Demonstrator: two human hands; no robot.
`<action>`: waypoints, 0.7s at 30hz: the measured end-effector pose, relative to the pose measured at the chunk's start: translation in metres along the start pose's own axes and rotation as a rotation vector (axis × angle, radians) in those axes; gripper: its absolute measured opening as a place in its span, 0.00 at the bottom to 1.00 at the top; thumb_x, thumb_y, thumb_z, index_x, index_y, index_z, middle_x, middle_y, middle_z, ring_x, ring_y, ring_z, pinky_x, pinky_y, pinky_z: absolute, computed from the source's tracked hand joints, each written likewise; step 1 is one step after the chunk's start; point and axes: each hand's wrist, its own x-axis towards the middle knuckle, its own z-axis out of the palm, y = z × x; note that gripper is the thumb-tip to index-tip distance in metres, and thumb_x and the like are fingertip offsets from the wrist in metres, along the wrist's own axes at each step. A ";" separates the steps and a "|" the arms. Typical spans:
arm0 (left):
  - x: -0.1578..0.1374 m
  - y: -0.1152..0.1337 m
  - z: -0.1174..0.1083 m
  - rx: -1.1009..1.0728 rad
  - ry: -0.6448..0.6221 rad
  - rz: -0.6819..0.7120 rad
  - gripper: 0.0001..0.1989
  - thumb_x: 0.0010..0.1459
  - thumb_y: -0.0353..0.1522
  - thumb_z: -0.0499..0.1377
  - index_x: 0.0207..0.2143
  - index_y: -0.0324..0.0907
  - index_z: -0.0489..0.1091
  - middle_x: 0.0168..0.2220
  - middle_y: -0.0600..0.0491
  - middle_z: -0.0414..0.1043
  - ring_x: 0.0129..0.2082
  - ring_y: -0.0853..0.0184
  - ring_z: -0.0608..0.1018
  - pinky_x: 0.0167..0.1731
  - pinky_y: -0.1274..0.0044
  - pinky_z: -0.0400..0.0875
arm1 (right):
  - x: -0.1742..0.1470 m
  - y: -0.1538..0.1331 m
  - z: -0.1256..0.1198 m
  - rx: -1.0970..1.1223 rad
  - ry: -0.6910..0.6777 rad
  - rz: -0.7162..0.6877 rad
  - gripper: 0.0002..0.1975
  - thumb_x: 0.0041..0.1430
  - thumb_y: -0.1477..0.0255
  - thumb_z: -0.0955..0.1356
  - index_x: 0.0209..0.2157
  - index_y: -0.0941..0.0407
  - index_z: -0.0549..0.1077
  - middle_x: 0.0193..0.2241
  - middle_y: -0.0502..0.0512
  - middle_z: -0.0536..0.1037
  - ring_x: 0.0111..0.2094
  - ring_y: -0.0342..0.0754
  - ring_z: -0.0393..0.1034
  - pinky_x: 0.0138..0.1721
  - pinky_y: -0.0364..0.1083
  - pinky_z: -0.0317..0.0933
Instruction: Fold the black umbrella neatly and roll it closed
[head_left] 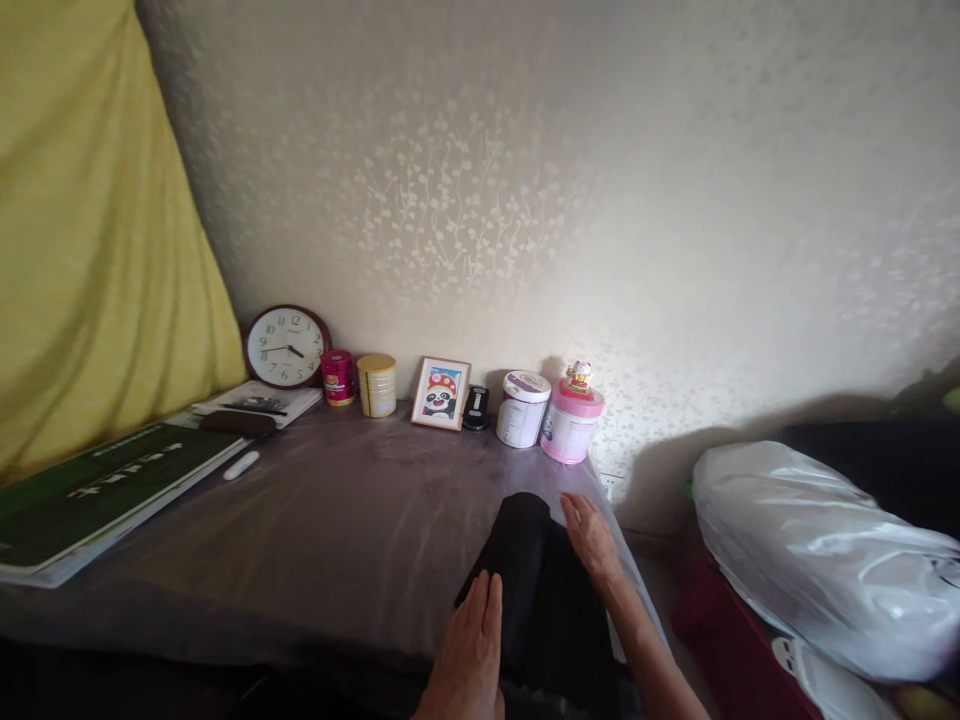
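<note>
A piece of black cloth, long and folded over itself, lies at the right end of the table with its near end hanging toward me. It looks like a garment, though I cannot tell which kind. Against its left edge rests my left hand, fingers stretched out and holding nothing. On the cloth's right side, farther up, my right hand is open too, its fingers straight and pointing away from me. The underside of the cloth is hidden.
Along the wall stand a clock, a pink can, a yellow-lidded can, a panda picture frame, and two round tubs. A green book lies left. Right of the table is a white plastic bag.
</note>
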 end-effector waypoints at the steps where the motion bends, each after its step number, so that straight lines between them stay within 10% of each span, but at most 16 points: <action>1: -0.002 0.000 0.001 -0.007 0.011 0.010 0.48 0.39 0.20 0.52 0.61 0.33 0.31 0.65 0.45 0.29 0.64 0.61 0.42 0.61 0.71 0.47 | -0.012 0.008 -0.008 -0.024 0.010 0.031 0.17 0.61 0.69 0.55 0.38 0.55 0.74 0.39 0.59 0.77 0.43 0.53 0.70 0.46 0.49 0.60; 9: -0.008 0.000 0.002 -0.033 0.040 0.020 0.48 0.40 0.21 0.53 0.61 0.32 0.30 0.65 0.44 0.28 0.64 0.62 0.40 0.61 0.72 0.44 | -0.088 0.007 -0.045 0.280 -0.172 0.536 0.22 0.55 0.55 0.58 0.37 0.54 0.74 0.35 0.56 0.79 0.36 0.53 0.73 0.38 0.48 0.64; 21: -0.006 -0.004 0.011 -0.045 0.095 0.019 0.49 0.40 0.20 0.52 0.61 0.35 0.28 0.65 0.45 0.28 0.64 0.62 0.42 0.61 0.72 0.46 | -0.069 -0.051 -0.063 0.720 -0.211 0.534 0.18 0.49 0.56 0.65 0.34 0.55 0.72 0.28 0.54 0.77 0.33 0.54 0.72 0.32 0.48 0.66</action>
